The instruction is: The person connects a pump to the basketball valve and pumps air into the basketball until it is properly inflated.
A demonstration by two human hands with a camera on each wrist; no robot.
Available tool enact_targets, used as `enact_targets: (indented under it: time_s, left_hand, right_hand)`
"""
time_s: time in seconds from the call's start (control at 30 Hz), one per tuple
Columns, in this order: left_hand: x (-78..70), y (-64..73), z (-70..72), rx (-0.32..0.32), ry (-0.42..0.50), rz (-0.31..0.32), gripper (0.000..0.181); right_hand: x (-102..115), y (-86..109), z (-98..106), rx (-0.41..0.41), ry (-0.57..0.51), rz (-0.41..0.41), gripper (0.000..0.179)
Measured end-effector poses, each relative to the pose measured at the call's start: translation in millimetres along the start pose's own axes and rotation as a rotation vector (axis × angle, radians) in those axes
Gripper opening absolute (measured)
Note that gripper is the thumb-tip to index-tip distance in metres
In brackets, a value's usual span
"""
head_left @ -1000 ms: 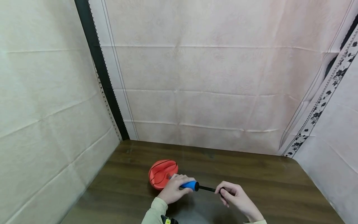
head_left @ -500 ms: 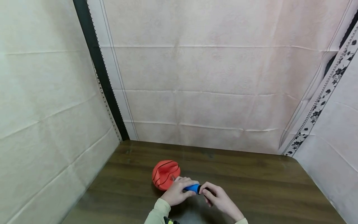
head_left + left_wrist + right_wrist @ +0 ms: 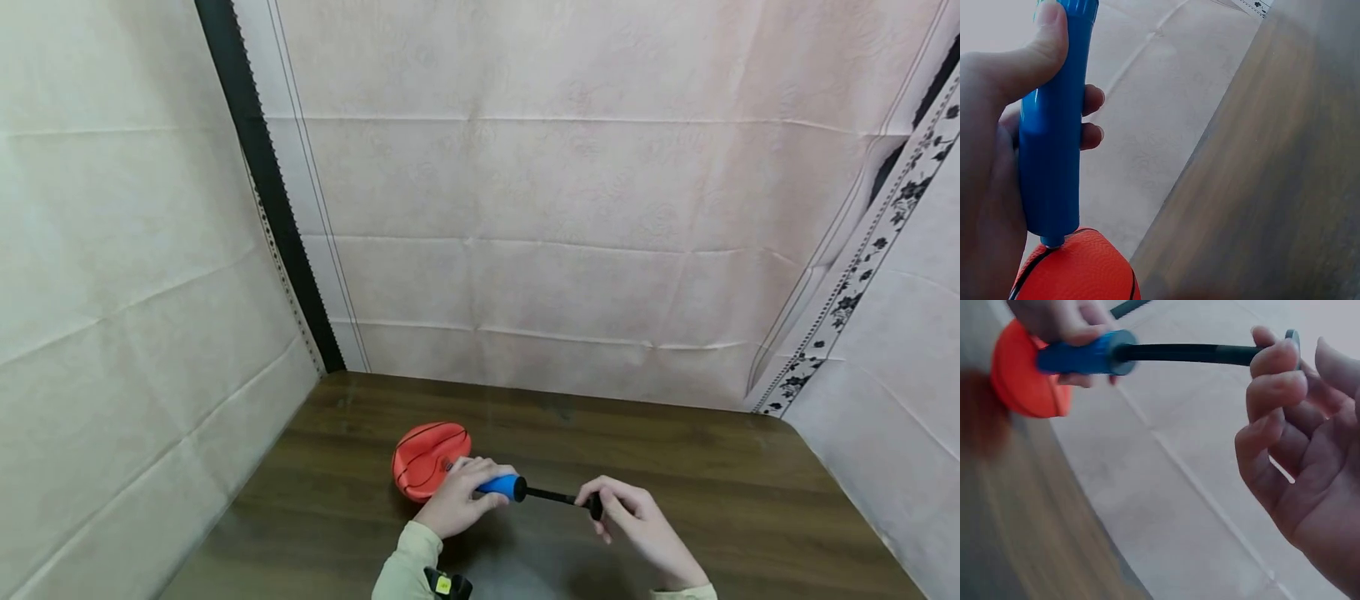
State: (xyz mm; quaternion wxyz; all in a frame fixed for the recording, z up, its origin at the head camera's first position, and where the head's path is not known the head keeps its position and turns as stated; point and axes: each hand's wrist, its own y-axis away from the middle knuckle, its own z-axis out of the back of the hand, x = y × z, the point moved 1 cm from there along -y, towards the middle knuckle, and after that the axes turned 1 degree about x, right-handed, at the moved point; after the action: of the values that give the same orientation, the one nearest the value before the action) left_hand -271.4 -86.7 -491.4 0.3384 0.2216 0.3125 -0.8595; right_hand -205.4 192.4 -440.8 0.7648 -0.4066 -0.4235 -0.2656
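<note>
At lower centre, the left hand (image 3: 459, 500) is gripping the blue barrel (image 3: 501, 486) (probably stiff, surest hold), the right hand (image 3: 633, 523) the handle (image 3: 596, 506).

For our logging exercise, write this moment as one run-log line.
left hand: grips blue pump; right hand: holds black handle; rod: extended; red ball: dented
</note>
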Motion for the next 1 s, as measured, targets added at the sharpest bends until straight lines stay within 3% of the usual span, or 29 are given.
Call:
enact_targets:
  time_s: [0.17,0.43,0.6,0.8,1.0]
  left_hand:
    - [0.2,-0.6,0.8,0.022,0.002,0.029,0.039]
    - [-1.4,-2.4,-2.8,0.049,0.004,0.041,0.037]
    - [-1.2,-4.4,-7.5,0.073,-0.028,0.005,0.037]
    - [-2.5,-5.7,-12.6,0.095,-0.019,0.023,0.038]
    - [-4.8,-7.0,-14.8,0.116,-0.040,0.025,0.038]
  right_hand:
    - [3.3,6.7,7.0,-0.004,-0.044,0.010,0.024]
    - [0.0,4.9,8.1,0.090,-0.086,0.067,0.026]
    - [-5.6,1.2,3.8,0.137,-0.110,0.009,0.023]
    - [-12.3,-9.3,-9.1,0.149,-0.127,-0.076,0.018]
    - [-19.2,-20.7,-29.3,0.117,-0.045,-0.095,0.020]
